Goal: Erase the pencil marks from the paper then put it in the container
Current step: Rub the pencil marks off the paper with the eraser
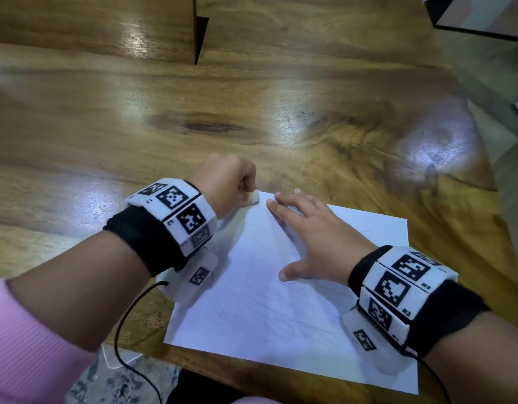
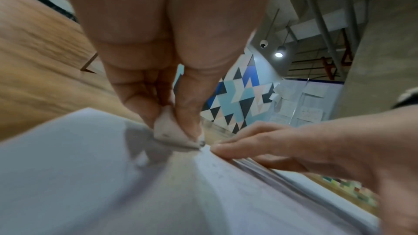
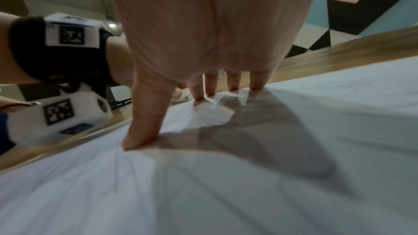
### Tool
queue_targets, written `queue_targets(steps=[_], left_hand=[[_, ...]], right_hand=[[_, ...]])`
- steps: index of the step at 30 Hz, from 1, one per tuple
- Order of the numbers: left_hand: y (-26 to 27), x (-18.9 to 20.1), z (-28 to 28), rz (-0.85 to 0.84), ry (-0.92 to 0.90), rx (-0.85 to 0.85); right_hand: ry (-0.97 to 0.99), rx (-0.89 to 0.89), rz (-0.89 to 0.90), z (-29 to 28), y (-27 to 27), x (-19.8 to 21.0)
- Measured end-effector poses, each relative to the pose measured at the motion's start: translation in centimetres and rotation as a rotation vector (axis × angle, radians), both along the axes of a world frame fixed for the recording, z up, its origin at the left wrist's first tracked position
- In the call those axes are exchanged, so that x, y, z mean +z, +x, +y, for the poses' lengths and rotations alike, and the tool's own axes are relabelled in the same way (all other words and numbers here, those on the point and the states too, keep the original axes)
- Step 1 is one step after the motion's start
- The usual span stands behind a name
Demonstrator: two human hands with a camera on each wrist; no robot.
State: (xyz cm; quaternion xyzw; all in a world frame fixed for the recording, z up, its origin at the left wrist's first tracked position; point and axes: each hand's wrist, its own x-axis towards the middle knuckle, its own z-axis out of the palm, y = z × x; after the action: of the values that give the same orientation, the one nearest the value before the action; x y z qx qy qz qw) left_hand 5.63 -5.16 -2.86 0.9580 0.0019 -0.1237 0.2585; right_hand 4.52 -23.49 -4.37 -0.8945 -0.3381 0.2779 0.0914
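Note:
A white sheet of paper (image 1: 281, 293) with faint pencil lines lies on the wooden table near its front edge. My left hand (image 1: 231, 182) pinches a small white eraser (image 1: 253, 197) at the paper's far left corner; in the left wrist view the eraser (image 2: 169, 131) touches the sheet (image 2: 90, 176) between thumb and fingers. My right hand (image 1: 313, 237) lies flat on the paper with fingers spread, pressing it down. In the right wrist view its fingertips (image 3: 199, 99) and thumb rest on the sheet (image 3: 248, 185). No container is in view.
The wooden table (image 1: 223, 112) stretches far ahead, with a dark notch (image 1: 201, 39) at the back. A cable (image 1: 126, 330) hangs from my left wristband past the table's front edge. The table's right edge (image 1: 490, 170) borders a grey floor.

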Motion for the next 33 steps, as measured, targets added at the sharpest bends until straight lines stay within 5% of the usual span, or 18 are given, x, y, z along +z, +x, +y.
queue_targets(steps=[5,10,15,21,26,30,33], left_hand=[[-1.9,0.4,0.7,0.241,0.032,-0.179],[0.2,0.6,-0.1,-0.033,0.038,-0.007],[-1.8,0.4,1.0,0.210,0.049,-0.164],[-0.7,0.3,0.4,-0.031,0.033,-0.016],[-3.1,0.4,1.3,0.193,0.064,-0.207],[-2.0,0.1,1.0,-0.004,0.026,-0.068],[-3.1,0.0,1.6,0.069,0.035,-0.139]], right_hand=[[-0.001,-0.009,0.008,0.0,0.0,0.0],[-0.008,-0.012,0.007,0.1,0.0,0.0],[-0.006,-0.013,0.014,0.0,-0.1,0.2],[-0.007,-0.015,0.014,0.1,-0.1,0.2],[-0.003,-0.017,0.017,0.1,-0.1,0.3],[-0.004,-0.020,0.016,0.1,-0.2,0.4],[-0.010,-0.021,0.021,0.1,-0.2,0.4]])
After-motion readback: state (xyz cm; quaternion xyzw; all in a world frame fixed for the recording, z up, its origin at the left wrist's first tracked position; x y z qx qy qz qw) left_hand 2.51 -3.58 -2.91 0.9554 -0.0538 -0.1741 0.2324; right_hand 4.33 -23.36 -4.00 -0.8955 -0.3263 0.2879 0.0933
